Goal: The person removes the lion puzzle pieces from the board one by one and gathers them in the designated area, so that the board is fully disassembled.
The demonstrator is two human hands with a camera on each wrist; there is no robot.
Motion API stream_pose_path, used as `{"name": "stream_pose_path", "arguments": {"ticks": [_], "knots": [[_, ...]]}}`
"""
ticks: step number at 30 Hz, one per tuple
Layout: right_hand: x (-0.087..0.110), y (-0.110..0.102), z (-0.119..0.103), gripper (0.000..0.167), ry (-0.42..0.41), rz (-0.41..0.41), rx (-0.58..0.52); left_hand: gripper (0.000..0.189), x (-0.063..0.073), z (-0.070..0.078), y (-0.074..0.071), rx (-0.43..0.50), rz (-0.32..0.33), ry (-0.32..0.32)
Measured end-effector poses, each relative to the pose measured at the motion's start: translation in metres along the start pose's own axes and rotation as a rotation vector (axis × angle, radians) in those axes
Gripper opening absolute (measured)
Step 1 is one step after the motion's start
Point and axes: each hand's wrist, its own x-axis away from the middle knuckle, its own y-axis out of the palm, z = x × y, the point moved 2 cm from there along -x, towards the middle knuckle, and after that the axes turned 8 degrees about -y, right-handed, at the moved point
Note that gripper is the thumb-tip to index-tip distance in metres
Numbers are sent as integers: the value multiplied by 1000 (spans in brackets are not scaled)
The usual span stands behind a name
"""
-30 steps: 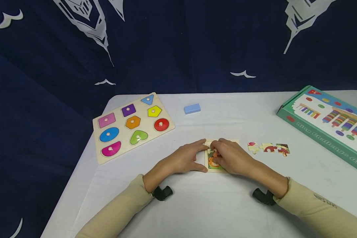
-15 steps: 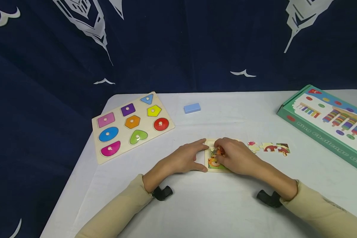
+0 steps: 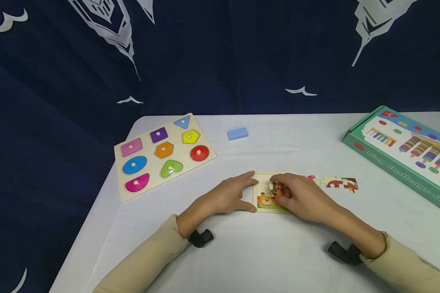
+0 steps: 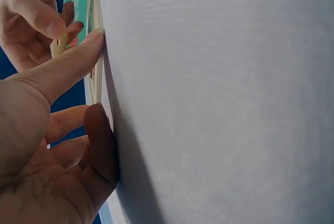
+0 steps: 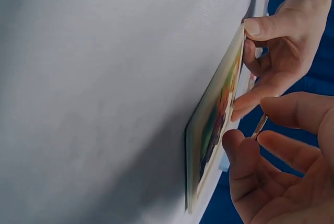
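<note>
A small wooden jigsaw tray [image 3: 262,177] lies on the white tablecloth. My left hand [image 3: 225,196] rests at its left side, thumb on the near corner and a straight finger on the far one. Between the right thumb and fingers, my right hand [image 3: 302,196] pinches a jigsaw piece [image 3: 276,188], held above the tray in the right wrist view. Pieces with an orange animal picture lie along the tray's near side. At upper left its pale base shows bare. The right hand hides the tray's right part.
Loose jigsaw pieces [image 3: 333,182] lie in a row right of the tray. Behind is a light blue block [image 3: 237,134]. A pegged shape board [image 3: 176,147] lies at the left. At the right sits a green game box [image 3: 392,166].
The right hand has drawn back to the right with the jigsaw piece pinched in its fingers, uncovering the tray's upper left. The left hand has stayed at the tray's edge.
</note>
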Motion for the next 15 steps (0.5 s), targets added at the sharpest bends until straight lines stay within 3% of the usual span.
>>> {"name": "stream_pose_path", "arguments": {"ticks": [15], "knots": [[23, -21, 2, 33, -17, 0, 85, 74, -2, -1, 3, 2, 14, 4]]}}
